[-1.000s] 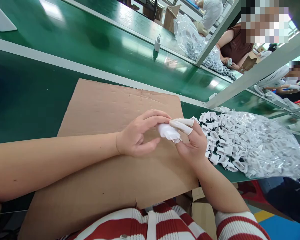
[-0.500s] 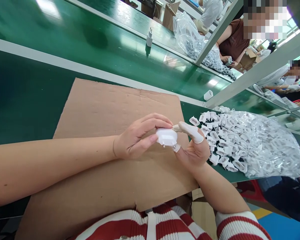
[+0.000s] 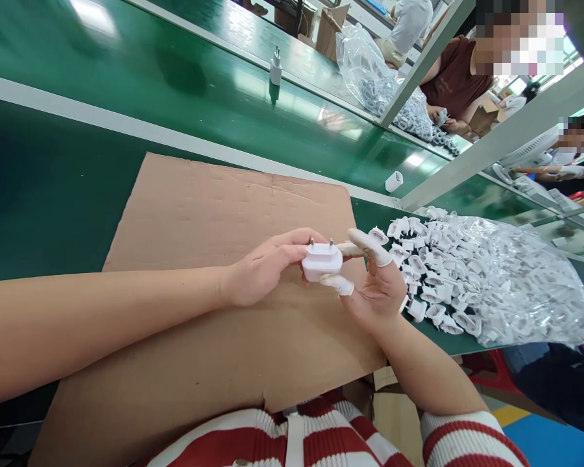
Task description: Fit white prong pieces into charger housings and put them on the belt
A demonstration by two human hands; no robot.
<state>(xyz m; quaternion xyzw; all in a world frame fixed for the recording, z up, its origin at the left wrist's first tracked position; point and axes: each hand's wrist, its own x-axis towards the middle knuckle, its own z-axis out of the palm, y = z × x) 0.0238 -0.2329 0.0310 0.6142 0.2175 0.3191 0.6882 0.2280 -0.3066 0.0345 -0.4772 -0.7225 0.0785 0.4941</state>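
white two-pronged plug (image 3: 322, 261), held above brown cardboard (image 3: 214, 214) on the green tabletop (image 3: 53, 175): left hand (image 3: 260, 274), grip closed on its left end; right hand (image 3: 380, 288), wearing white finger covers (image 3: 340, 284), grip narrowed around its right end.

The adapter (image 3: 322, 263) has turned pins (image 3: 331, 242) up; a standing plug (image 3: 275, 71) and, apparently, another plug (image 3: 394, 181) slid left.

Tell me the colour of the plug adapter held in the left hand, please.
The plug adapter's body is white; the head view shows it best.
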